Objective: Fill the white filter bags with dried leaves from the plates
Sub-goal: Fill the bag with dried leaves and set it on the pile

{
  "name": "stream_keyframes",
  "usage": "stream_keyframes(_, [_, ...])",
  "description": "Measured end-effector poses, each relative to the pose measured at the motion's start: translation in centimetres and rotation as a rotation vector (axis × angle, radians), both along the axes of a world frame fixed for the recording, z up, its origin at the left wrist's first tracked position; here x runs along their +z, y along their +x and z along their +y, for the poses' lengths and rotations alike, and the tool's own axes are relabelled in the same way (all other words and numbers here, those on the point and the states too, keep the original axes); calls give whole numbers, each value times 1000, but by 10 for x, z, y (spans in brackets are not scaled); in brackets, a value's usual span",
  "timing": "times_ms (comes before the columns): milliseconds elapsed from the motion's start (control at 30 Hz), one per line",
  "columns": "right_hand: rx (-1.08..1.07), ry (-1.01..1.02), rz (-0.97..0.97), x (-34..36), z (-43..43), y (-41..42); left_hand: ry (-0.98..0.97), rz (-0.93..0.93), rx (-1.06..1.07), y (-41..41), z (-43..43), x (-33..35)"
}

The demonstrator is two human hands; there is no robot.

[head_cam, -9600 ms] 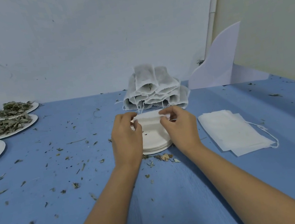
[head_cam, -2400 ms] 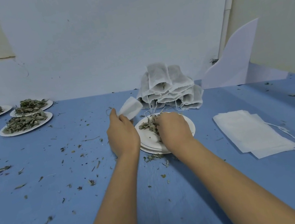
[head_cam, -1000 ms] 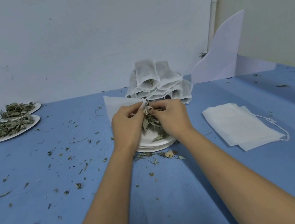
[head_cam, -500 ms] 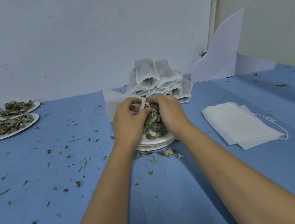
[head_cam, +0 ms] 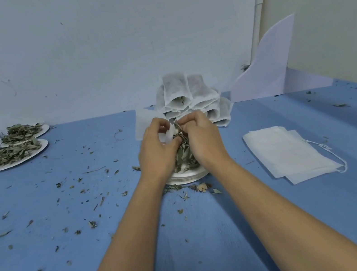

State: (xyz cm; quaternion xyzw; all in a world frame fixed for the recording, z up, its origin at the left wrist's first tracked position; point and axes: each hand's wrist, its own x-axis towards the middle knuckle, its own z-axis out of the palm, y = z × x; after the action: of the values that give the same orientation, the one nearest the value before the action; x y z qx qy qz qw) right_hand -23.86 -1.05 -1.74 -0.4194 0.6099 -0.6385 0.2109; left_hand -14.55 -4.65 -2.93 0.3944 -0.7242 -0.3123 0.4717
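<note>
Over a stack of white plates (head_cam: 187, 178) at the table's middle, my left hand (head_cam: 157, 149) grips a white filter bag (head_cam: 144, 122) by its mouth, the bag sticking up behind the fingers. My right hand (head_cam: 204, 140) pinches a bunch of dried leaves (head_cam: 182, 156) and presses it against the bag's opening between the two hands. Some leaves hang down onto the plates. How much leaf is inside the bag is hidden by my fingers.
A pile of filled filter bags (head_cam: 190, 99) leans at the wall behind my hands. Flat unfilled bags (head_cam: 287, 152) with strings lie to the right. Plates heaped with dried leaves (head_cam: 14, 152) stand at the far left. Leaf crumbs litter the blue table (head_cam: 92, 222). White card (head_cam: 274, 63) stands back right.
My right hand scooped leaves off the plate and brought them up to the bag held in my left hand. Over the last second both hands closed together around the bag's mouth.
</note>
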Motion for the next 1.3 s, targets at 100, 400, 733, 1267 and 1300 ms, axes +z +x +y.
stream_keyframes(100, [16, -22, 106, -2, 0, 2, -30, 1, 12, 1, -3, 0])
stream_keyframes(400, [17, 22, 240, -2, -3, 2, -65, 52, 108, 4, -7, -5])
stream_keyframes(733, [14, -82, 128, -1, -1, 5, 9, 191, 58, 7, -11, 1])
stream_keyframes(1267, [15, -34, 99, -5, -1, 6, 270, 472, -53, 12, -16, -2])
stream_keyframes(1300, [46, -33, 18, -4, -2, 6, 247, 448, -46, 13, -17, -2])
